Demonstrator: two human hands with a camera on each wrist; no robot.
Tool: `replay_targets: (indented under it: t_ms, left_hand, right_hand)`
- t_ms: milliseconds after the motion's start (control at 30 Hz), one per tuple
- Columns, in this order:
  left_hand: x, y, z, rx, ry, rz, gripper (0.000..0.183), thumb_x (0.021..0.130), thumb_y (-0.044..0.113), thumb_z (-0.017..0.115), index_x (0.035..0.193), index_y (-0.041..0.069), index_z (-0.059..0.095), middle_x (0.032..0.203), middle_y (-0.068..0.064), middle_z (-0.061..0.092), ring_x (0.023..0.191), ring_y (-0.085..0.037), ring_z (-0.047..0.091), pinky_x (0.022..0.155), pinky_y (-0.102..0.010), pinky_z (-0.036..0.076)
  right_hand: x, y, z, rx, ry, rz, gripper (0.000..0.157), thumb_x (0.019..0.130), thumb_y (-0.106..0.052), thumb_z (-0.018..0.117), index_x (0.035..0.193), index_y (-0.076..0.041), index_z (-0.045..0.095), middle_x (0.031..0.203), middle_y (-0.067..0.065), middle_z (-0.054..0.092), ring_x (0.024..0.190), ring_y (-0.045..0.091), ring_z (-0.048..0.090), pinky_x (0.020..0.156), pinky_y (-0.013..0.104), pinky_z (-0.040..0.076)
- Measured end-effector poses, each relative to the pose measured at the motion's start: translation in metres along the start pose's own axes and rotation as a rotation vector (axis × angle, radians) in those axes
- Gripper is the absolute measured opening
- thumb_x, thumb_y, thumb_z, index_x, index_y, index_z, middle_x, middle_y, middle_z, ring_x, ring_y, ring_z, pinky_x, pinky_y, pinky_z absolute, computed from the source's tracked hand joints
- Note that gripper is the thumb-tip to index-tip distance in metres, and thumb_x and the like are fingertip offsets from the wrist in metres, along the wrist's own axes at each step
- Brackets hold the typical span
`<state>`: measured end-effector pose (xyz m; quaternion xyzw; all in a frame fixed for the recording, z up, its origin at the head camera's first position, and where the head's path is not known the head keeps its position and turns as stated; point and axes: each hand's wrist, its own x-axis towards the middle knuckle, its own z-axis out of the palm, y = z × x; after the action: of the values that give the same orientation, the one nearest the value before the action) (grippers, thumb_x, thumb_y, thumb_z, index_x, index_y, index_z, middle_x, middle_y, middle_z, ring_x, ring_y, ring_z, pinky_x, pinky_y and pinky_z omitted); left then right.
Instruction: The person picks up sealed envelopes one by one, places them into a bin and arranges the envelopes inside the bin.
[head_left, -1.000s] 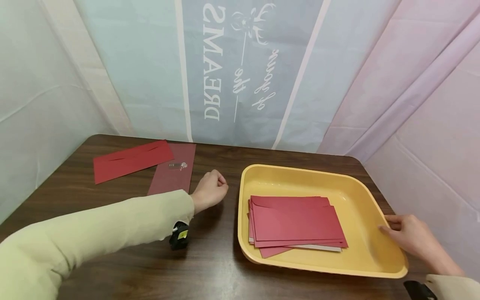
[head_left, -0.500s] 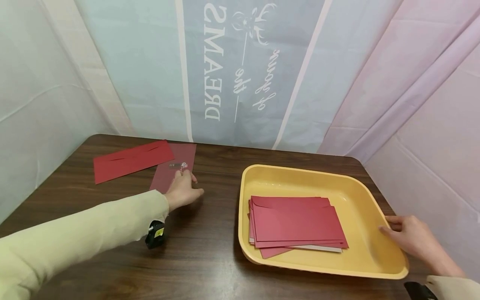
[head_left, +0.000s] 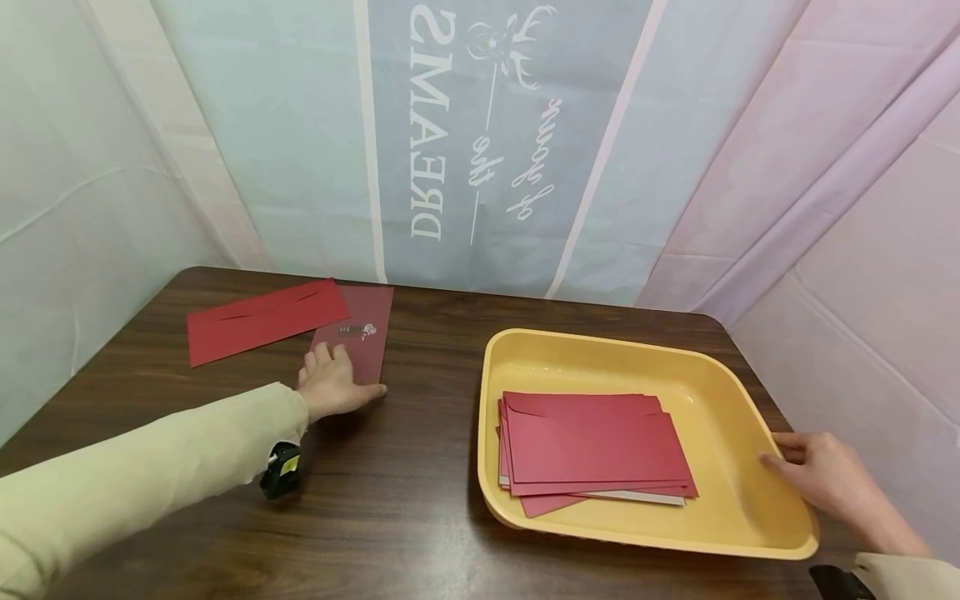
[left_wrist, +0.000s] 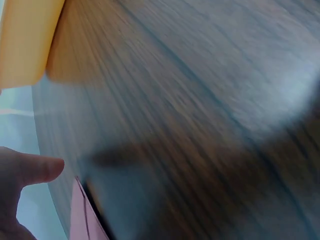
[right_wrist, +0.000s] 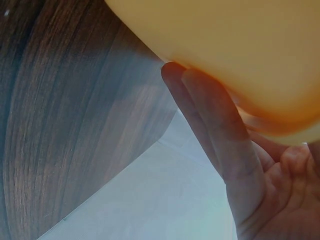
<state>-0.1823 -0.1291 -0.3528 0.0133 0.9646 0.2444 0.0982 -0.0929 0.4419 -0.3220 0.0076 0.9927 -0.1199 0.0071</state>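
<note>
My left hand [head_left: 333, 385] is over the near end of a dull red envelope [head_left: 367, 357] with a small printed mark, fingers spread and thumb out to the right. In the left wrist view the thumb [left_wrist: 42, 169] stands apart from the envelope's edge [left_wrist: 82, 215]. A brighter red envelope [head_left: 262, 323] overlaps the dull one's far left part. At the right, my right hand [head_left: 821, 471] grips the rim of a yellow plastic tray [head_left: 720, 400], thumb inside and fingers beneath the outer wall. Several red envelopes [head_left: 592, 442] lie stacked inside the tray.
The dark wood-grain table [head_left: 390, 517] runs back to a hanging printed cloth [head_left: 510, 150]. Pale cloth also hangs at the left and right sides. Pale light sleeves and a black wrist camera [head_left: 281, 471] follow the left arm.
My left hand has moved left from beside the tray to the dull red envelope, its curled fingers spreading out. My right hand has stayed on the tray rim.
</note>
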Motion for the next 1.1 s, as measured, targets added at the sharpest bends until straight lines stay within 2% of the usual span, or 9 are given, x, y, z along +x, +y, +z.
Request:
replay_targets:
  t_ms: [100,233,433,600,833,967,1100]
  left_hand:
    - [0.000,-0.006,0.000,-0.003,-0.021,0.003,0.093,0.085,0.043,0.065,0.137,-0.020,0.021,0.137,-0.041,0.017,0.129,-0.055,0.016,0.105,-0.063,0.021]
    - [0.001,-0.013,0.001,-0.007,-0.043,0.001,0.095,0.090,0.043,0.058,0.142,-0.022,0.011,0.146,-0.044,0.001,0.137,-0.058,0.004,0.110,-0.065,0.011]
    - [-0.004,-0.015,0.002,0.007,-0.079,0.008,0.083,0.097,0.037,0.046,0.140,-0.024,0.011,0.144,-0.048,-0.004,0.136,-0.060,0.000,0.111,-0.064,0.012]
    - [-0.009,-0.012,0.003,0.096,-0.080,0.032,0.075,0.099,0.033,0.042,0.140,-0.024,0.016,0.142,-0.050,0.005,0.135,-0.060,0.008,0.109,-0.063,0.021]
    - [-0.018,-0.004,0.008,0.242,-0.051,0.098,0.072,0.097,0.033,0.046,0.135,-0.025,0.028,0.131,-0.049,0.029,0.123,-0.058,0.030,0.102,-0.060,0.033]
    - [-0.026,0.003,0.013,0.268,-0.043,0.141,0.069,0.096,0.032,0.049,0.134,-0.024,0.032,0.120,-0.042,0.037,0.113,-0.051,0.036,0.097,-0.057,0.036]
    - [-0.033,0.010,0.018,0.271,-0.038,0.180,0.067,0.095,0.030,0.052,0.134,-0.022,0.036,0.112,-0.034,0.039,0.104,-0.044,0.037,0.091,-0.053,0.037]
  right_hand:
    - [-0.001,0.000,0.000,0.002,-0.004,0.004,0.042,0.086,-0.017,0.069,0.108,0.018,0.062,0.087,0.026,0.070,0.084,0.046,0.066,0.068,0.049,0.051]
    - [-0.001,-0.001,-0.001,0.005,-0.018,0.010,0.043,0.087,-0.017,0.068,0.109,0.018,0.061,0.087,0.026,0.070,0.084,0.046,0.066,0.070,0.053,0.050]
    - [-0.001,-0.001,-0.001,0.008,-0.022,0.013,0.043,0.087,-0.017,0.068,0.110,0.018,0.061,0.087,0.026,0.070,0.083,0.045,0.067,0.070,0.052,0.051]
    - [-0.001,0.000,0.000,0.003,-0.018,0.002,0.043,0.086,-0.017,0.068,0.110,0.018,0.061,0.087,0.027,0.070,0.084,0.045,0.066,0.070,0.054,0.050]
    - [0.000,-0.001,-0.001,0.011,-0.027,0.008,0.043,0.087,-0.017,0.067,0.111,0.018,0.060,0.089,0.028,0.069,0.082,0.044,0.067,0.069,0.051,0.051]
    - [0.000,0.000,-0.001,0.008,-0.023,0.004,0.043,0.087,-0.017,0.067,0.111,0.018,0.060,0.088,0.028,0.070,0.083,0.045,0.066,0.070,0.052,0.051]
    - [-0.001,0.000,0.000,0.009,-0.014,-0.003,0.043,0.087,-0.017,0.068,0.110,0.018,0.061,0.088,0.027,0.070,0.084,0.046,0.066,0.071,0.054,0.050]
